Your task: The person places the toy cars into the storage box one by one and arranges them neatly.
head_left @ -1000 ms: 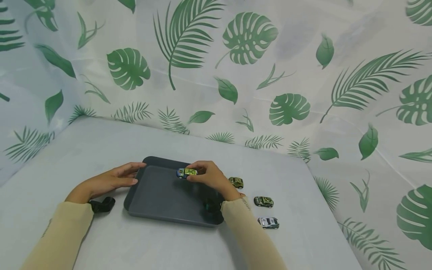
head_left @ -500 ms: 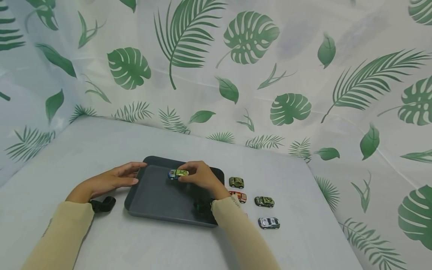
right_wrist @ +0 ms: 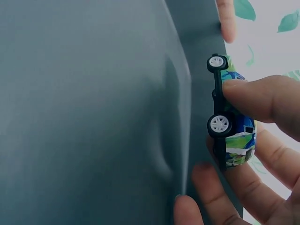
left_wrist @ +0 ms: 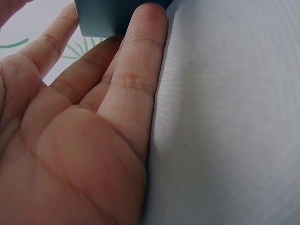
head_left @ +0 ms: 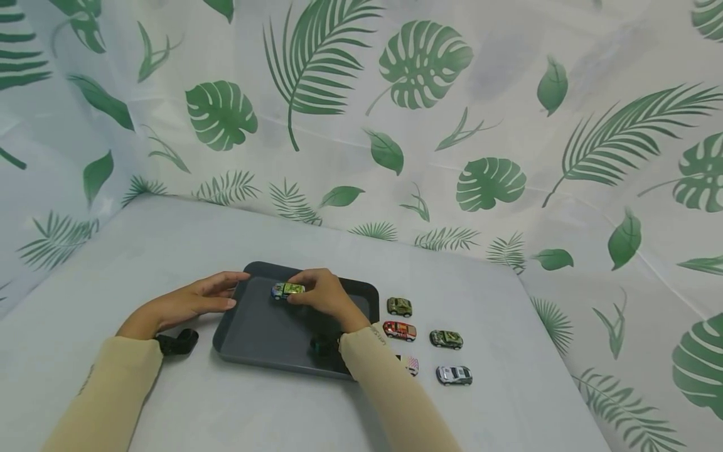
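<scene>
My right hand (head_left: 324, 294) pinches a small toy car (head_left: 287, 290) between thumb and fingers, over the far left part of a dark grey tray (head_left: 257, 342). In the right wrist view the toy car (right_wrist: 243, 126) shows blue and green bodywork and white-hubbed wheels, with the thumb on its side. Against the tray's left side rests my left hand (head_left: 183, 304), its fingers extended and holding nothing. From the left wrist, a fingertip of that hand (left_wrist: 84, 154) lies at the wall of the tray (left_wrist: 101, 18), with the hand's edge along the white tabletop.
Right of the tray stand more toy cars: an olive one (head_left: 399, 306), a red one (head_left: 400, 331), a green camouflage one (head_left: 446, 339) and a silver one (head_left: 454, 375). A white and pink car (head_left: 411, 365) is partly behind my right sleeve. Leaf-printed fabric (head_left: 350, 157) hangs behind.
My right hand has carried the toy car leftward over the tray. The red car and the white and pink car have come out from behind that arm. The left hand stays at the tray.
</scene>
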`<state>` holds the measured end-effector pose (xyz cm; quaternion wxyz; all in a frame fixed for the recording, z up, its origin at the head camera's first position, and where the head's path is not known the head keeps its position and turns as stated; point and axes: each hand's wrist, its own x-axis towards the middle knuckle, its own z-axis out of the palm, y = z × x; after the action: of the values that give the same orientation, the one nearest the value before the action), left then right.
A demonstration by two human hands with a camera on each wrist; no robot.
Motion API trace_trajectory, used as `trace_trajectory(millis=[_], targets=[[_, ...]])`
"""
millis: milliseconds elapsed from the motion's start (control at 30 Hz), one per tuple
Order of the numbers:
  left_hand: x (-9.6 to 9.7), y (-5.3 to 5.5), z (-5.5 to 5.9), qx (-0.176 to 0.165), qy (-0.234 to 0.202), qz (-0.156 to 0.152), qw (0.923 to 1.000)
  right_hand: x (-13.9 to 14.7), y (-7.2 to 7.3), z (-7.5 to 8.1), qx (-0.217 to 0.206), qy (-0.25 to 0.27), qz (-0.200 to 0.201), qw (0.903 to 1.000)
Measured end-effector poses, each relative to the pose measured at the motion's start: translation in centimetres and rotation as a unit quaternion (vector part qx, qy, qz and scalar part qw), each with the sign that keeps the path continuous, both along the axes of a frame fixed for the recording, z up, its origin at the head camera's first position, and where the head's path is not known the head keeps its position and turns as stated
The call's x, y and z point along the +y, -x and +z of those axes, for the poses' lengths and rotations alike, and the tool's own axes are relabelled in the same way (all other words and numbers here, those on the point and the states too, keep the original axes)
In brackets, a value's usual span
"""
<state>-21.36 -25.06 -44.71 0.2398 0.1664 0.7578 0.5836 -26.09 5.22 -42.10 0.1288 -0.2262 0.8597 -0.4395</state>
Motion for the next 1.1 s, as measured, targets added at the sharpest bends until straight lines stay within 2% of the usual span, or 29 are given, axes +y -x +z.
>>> trace_trajectory(millis=[367,667,1100], targets=[[0.0,0.1,-0.1,0.002,0.009,0.005,0.9999,-2.2,0.0,-0.4,0.016,-0.024,-0.029,0.9991],[0.1,0.1,0.0,-0.001,0.005,0.008,1.0000,-3.6,-0.1,-0.6,0.044,-0.069,-0.042,0.9958],[0.2,0.2,-0.2,-0.009,0.002,0.015,0.9998,-5.4,-0.2,-1.0,0.054,-0.113,-0.067,0.9899]])
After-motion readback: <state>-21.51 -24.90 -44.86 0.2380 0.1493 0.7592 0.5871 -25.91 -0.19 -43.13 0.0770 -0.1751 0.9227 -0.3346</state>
